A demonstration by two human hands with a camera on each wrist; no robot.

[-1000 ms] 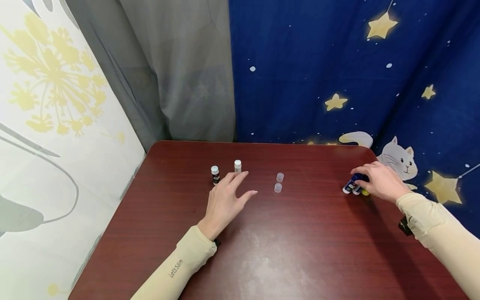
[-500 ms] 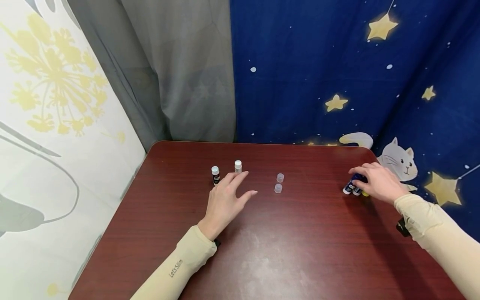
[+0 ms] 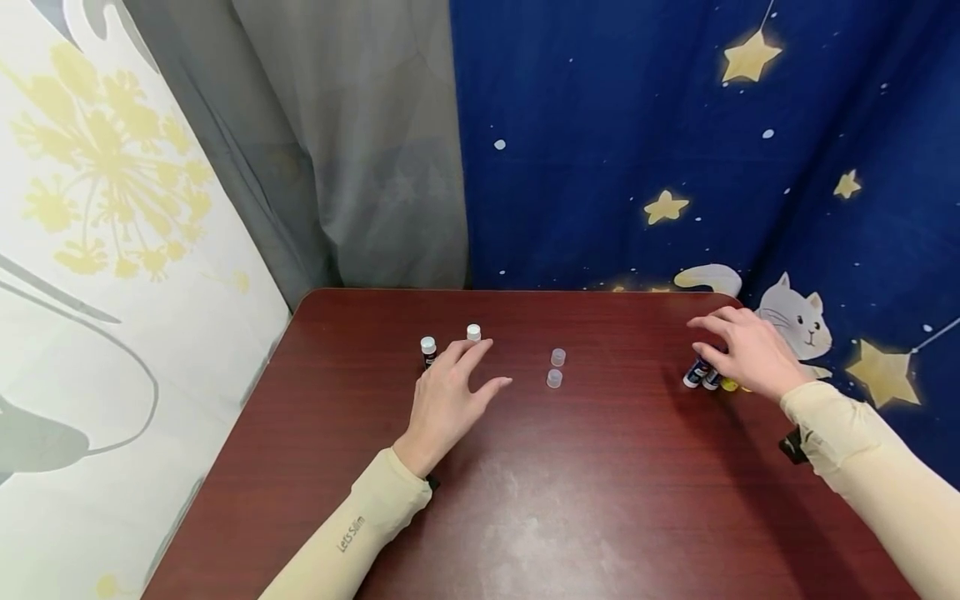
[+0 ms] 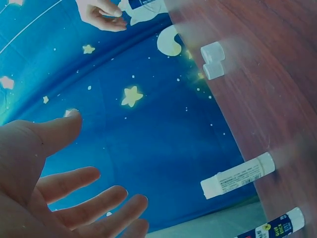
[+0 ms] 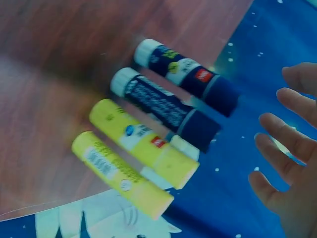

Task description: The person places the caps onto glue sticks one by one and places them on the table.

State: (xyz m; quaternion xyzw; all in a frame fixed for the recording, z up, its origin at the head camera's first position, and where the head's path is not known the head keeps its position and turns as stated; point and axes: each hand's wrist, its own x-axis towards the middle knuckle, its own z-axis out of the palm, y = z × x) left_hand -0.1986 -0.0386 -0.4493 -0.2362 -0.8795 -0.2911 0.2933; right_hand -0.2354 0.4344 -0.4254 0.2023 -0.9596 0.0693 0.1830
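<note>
Four tubes stand in a row near the far right corner of the table (image 3: 600,467): an outer dark blue tube (image 5: 185,77), an inner dark blue tube (image 5: 163,109), an inner yellow tube (image 5: 141,141) and an outer yellow tube (image 5: 121,173). Long axes are vertical and roughly parallel, the white ends of the blue pair down on the wood, the dark caps upward. Compared with half a second earlier, the right hand (image 3: 753,350) has lifted slightly; its thumb overlaps less of the blue pair, and the base of the outer yellow tube now shows in the head view. The hand's fingers are released and spread, with a gap between them and the row; from above, it hides the tube tops. The left hand (image 3: 446,400) keeps its earlier pose, fingers relaxed, thumb apart, grasping nothing. It partly covers an upright white tube (image 4: 238,177) and, beside it, a dark-labelled tube (image 4: 270,229) with a white top. Between the hands lie an upper clear cap (image 3: 558,357) and a lower clear cap (image 3: 554,379), close together. Behind hang a grey curtain (image 3: 375,150) and a star-printed blue curtain (image 3: 555,150).
</note>
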